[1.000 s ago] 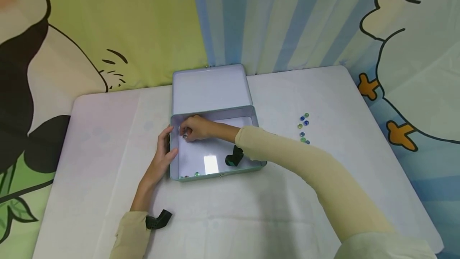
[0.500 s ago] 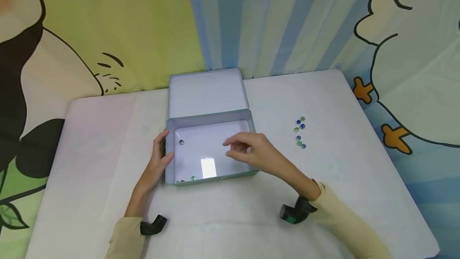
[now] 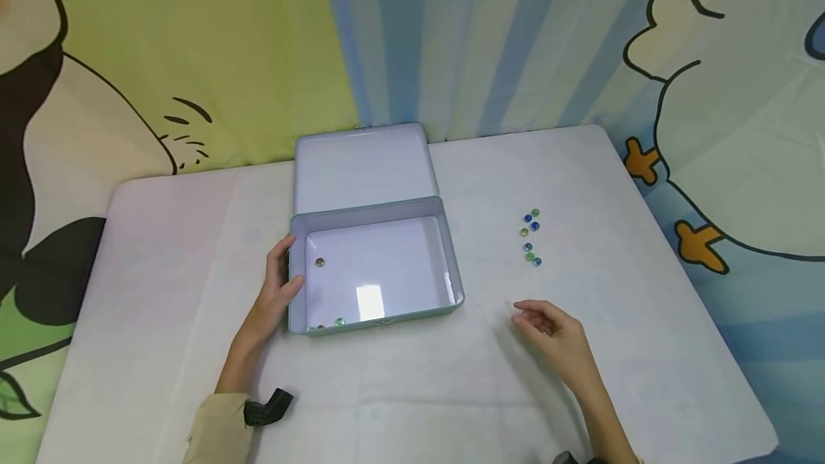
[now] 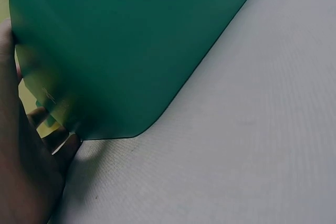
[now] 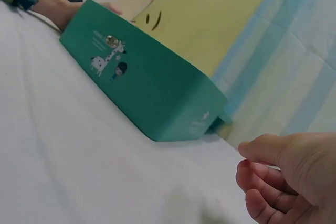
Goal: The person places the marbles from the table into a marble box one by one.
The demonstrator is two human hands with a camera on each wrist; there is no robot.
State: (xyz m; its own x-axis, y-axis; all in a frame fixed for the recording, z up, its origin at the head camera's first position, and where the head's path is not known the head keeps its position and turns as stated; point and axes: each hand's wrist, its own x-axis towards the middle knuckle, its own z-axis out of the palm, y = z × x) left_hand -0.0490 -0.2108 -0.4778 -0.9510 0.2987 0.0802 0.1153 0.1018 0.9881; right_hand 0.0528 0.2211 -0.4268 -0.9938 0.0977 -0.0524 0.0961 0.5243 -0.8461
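Note:
An open metal tin box (image 3: 377,317), pale inside and green outside, lies on the table with its lid (image 3: 364,170) folded back. My left hand (image 3: 271,303) holds the box's left wall, thumb over the rim and fingers outside. Inside, a brownish marble (image 3: 320,262) lies near the left wall, and a green marble (image 3: 339,321) is among a few along the front wall. Right of the box, my right hand (image 3: 557,339) is over the table, fingers loosely bent, with nothing visible between them. Beyond it lie several blue and green marbles, including a blue marble (image 3: 537,261).
A white cloth covers the table (image 3: 412,392). Behind it hangs a printed curtain (image 3: 445,41) with cartoon animals and stripes, close to the back of the lid. A black wrist camera (image 3: 267,408) sits at the left cuff.
My right hand has come out of the box's left side and moved right, over the table. The marble near the left wall now shows uncovered. My left hand keeps its place on the box.

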